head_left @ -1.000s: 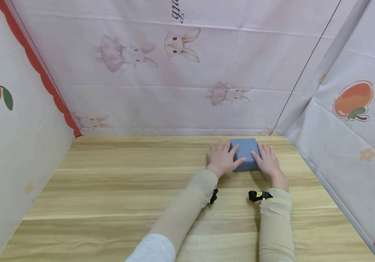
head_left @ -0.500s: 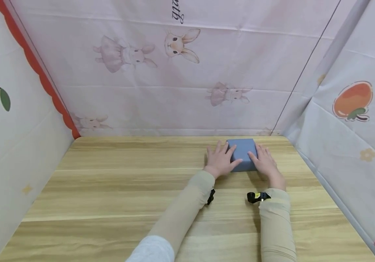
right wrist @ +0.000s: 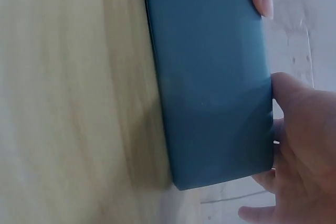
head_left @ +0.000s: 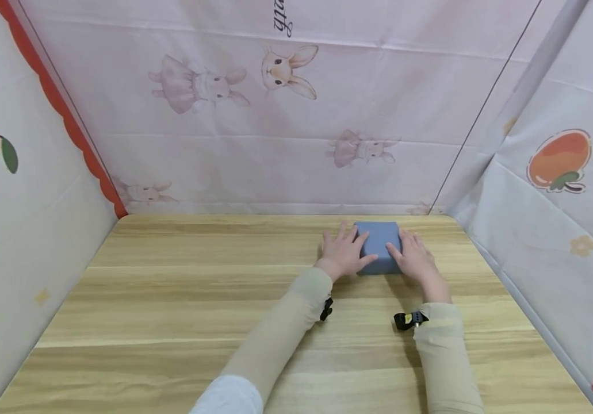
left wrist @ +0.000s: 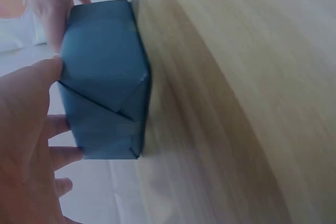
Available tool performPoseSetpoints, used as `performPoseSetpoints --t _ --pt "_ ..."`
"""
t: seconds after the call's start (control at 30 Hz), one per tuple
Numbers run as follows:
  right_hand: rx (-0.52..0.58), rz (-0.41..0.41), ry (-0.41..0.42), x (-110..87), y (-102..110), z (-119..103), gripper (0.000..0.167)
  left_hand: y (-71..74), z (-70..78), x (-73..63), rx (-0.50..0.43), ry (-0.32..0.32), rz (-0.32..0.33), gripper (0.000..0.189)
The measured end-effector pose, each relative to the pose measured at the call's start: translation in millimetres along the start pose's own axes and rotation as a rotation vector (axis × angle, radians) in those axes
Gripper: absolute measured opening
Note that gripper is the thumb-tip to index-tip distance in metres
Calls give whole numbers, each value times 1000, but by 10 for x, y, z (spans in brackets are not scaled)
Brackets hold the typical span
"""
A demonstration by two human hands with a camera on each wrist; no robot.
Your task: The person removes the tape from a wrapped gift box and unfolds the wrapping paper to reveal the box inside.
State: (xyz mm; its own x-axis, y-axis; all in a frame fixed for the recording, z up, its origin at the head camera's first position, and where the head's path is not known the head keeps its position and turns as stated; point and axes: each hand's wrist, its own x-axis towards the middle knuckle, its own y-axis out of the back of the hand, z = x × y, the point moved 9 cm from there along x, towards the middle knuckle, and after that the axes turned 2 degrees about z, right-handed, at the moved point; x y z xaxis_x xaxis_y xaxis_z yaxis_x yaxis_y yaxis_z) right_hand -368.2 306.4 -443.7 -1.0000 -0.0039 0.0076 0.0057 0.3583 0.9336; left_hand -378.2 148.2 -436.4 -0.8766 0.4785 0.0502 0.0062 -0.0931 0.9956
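A blue box (head_left: 379, 244) wrapped in smooth paper lies flat near the far right of the table. In the left wrist view, a folded flap shows on the end of the box (left wrist: 105, 108). My left hand (head_left: 343, 253) lies along the box's left side, fingers spread and fairly straight, its thumb at the top edge. On the opposite side, my right hand (head_left: 414, 257) touches the box, thumb over the top edge and fingers along the side. The right wrist view shows the plain front face of the box (right wrist: 210, 82); parts of the right fingers are hidden behind it.
The wood-grain table (head_left: 172, 299) reaches back to a pink cloth wall (head_left: 255, 167) printed with rabbits. White cloth walls with fruit prints close off the left side (head_left: 32, 230) and the right side (head_left: 544, 230), near the box.
The box has slid left and slightly toward me, with both hands moving along with it on its two sides. Their fingers keep much the same pose.
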Motion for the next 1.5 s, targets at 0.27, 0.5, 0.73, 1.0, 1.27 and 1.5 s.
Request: performPoseSetpoints --t 0.27,0.5,0.73,1.0,1.27,1.5 --pt "-41 5 40 -90 -30 -159 74 18 -55 -127 36 -20 -48 73" --pt "-93 23 87 -141 -47 -293 73 52 -109 -227 47 -36 -46 72" --pt "-144 28 123 -224 -90 -397 72 26 -164 -332 43 -37 -49 74" --pt "-151 -3 167 -316 -73 -538 74 20 -262 -443 -23 -21 -62 74" --pt "-141 -21 211 -385 -48 -708 75 81 -365 -600 -41 -9 -53 75" --pt "-151 -25 252 -424 -78 -842 77 105 -471 -706 -44 -12 -58 75"
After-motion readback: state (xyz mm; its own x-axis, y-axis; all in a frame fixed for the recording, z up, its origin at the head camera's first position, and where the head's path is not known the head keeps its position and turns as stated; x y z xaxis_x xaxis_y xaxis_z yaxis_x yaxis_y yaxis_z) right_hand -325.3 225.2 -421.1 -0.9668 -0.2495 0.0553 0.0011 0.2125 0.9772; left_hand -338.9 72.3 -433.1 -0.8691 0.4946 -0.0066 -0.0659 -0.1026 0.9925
